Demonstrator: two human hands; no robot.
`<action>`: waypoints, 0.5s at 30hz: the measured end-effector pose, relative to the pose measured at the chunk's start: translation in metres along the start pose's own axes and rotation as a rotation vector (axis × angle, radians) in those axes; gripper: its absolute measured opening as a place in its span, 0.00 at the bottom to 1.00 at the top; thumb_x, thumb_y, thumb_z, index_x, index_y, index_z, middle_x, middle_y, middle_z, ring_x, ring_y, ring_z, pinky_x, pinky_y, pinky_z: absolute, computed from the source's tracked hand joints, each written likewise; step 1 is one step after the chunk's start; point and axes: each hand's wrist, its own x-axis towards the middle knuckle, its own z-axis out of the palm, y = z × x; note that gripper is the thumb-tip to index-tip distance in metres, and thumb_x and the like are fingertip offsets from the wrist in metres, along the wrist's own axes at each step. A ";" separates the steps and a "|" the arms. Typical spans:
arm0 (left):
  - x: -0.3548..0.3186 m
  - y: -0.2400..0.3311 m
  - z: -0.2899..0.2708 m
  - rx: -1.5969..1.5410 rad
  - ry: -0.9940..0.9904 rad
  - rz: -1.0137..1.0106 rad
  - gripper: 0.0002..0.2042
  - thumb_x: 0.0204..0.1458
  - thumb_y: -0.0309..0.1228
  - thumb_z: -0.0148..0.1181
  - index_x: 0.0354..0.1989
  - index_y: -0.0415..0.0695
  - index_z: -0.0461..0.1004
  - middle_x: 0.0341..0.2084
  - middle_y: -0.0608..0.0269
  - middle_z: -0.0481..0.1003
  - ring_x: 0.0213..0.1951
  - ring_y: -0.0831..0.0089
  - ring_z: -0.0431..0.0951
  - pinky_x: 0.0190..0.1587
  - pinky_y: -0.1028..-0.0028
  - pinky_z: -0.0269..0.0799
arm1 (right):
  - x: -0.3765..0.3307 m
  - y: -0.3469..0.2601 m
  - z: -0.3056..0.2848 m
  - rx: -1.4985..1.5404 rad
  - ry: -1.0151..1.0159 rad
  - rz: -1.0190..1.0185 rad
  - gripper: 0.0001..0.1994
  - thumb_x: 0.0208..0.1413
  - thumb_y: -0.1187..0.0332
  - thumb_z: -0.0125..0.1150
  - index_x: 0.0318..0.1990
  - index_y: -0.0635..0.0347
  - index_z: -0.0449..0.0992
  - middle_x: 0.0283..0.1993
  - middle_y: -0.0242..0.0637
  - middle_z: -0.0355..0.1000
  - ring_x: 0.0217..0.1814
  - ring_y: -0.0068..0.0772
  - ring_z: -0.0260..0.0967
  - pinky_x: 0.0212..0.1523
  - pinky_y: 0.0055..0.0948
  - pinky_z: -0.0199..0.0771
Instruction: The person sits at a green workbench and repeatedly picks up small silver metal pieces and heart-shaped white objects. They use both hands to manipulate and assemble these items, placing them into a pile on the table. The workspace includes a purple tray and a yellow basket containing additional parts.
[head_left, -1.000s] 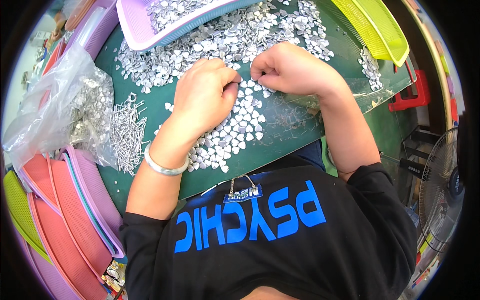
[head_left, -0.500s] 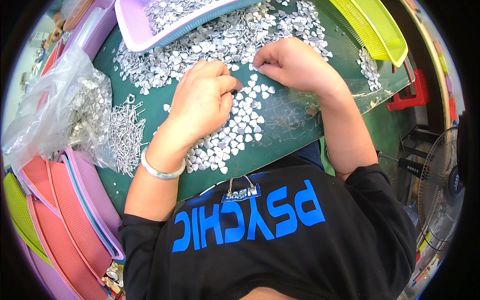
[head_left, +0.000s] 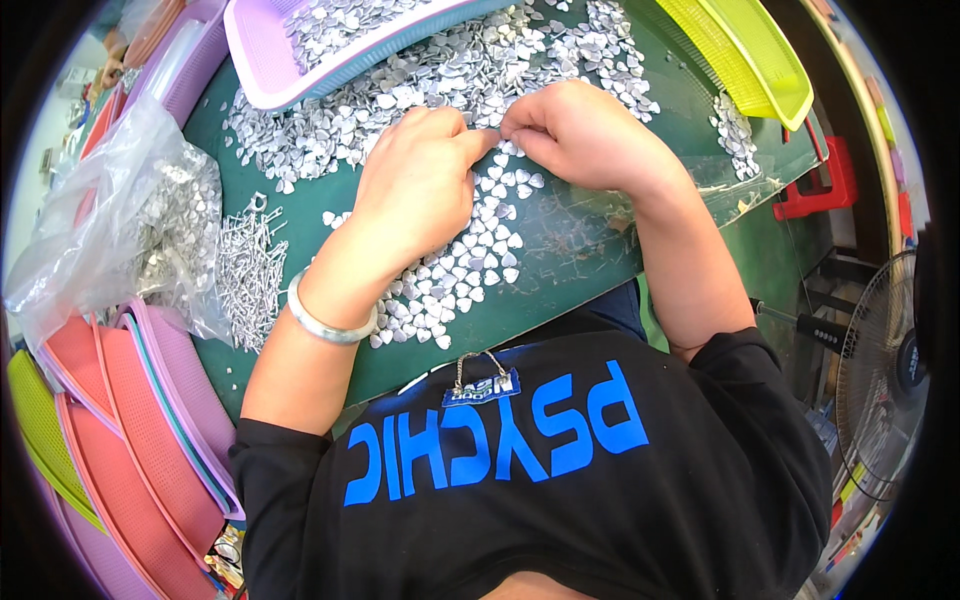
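The left hand [head_left: 425, 185] and right hand [head_left: 580, 135] sit close together, both narrowed, any grip hidden; loose hearts [head_left: 487, 239] run diagonally down-left, nearer the left hand.

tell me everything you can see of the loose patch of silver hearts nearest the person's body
The heart patch is a loose spread of small, flat, metallic-looking silver hearts, some bright, some duller grey. Most lie flat on the green tabletop, crowded and pointing every way, ending just short of the table's near edge. The left grip hides part of its left side, so contact there can't be judged.
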 end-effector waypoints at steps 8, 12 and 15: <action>0.002 -0.001 -0.001 0.011 0.012 -0.005 0.11 0.45 0.21 0.55 0.37 0.44 0.79 0.26 0.60 0.71 0.34 0.59 0.72 0.39 0.64 0.69 | -0.006 0.007 -0.005 0.079 0.063 -0.028 0.07 0.48 0.73 0.58 0.35 0.61 0.78 0.25 0.41 0.75 0.24 0.35 0.71 0.28 0.31 0.70; 0.007 0.004 0.002 -0.001 -0.002 -0.030 0.08 0.47 0.25 0.58 0.35 0.44 0.79 0.25 0.60 0.72 0.35 0.60 0.73 0.39 0.64 0.69 | -0.014 0.006 -0.002 0.010 0.031 -0.033 0.06 0.47 0.73 0.60 0.34 0.59 0.79 0.25 0.39 0.75 0.25 0.37 0.72 0.29 0.32 0.70; 0.011 0.002 0.005 -0.011 -0.029 -0.036 0.06 0.46 0.26 0.60 0.33 0.44 0.78 0.25 0.60 0.72 0.34 0.60 0.73 0.38 0.64 0.69 | -0.015 0.009 0.003 -0.041 0.060 -0.073 0.05 0.47 0.73 0.60 0.33 0.58 0.78 0.25 0.40 0.74 0.26 0.38 0.71 0.29 0.33 0.70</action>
